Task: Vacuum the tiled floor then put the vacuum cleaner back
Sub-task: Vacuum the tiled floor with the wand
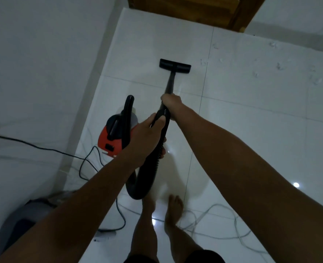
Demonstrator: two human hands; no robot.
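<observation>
A small red and black vacuum cleaner (115, 133) sits on the glossy white tiled floor (251, 130) near the left wall. Its black ribbed hose (147, 177) loops up to a black wand (170, 84) that ends in a flat floor nozzle (174, 65) resting on the tiles ahead. My right hand (171, 103) grips the wand higher up. My left hand (147, 137) holds the hose end just below it. Small white scraps of debris (279, 66) lie scattered on the tiles to the right of the nozzle.
A white wall (43, 73) runs along the left, with a black power cord (43, 149) trailing from it to the vacuum. A white cable (223, 221) lies looped by my bare feet (173, 207). A wooden door (194, 10) stands ahead. A grey object (24, 221) sits lower left.
</observation>
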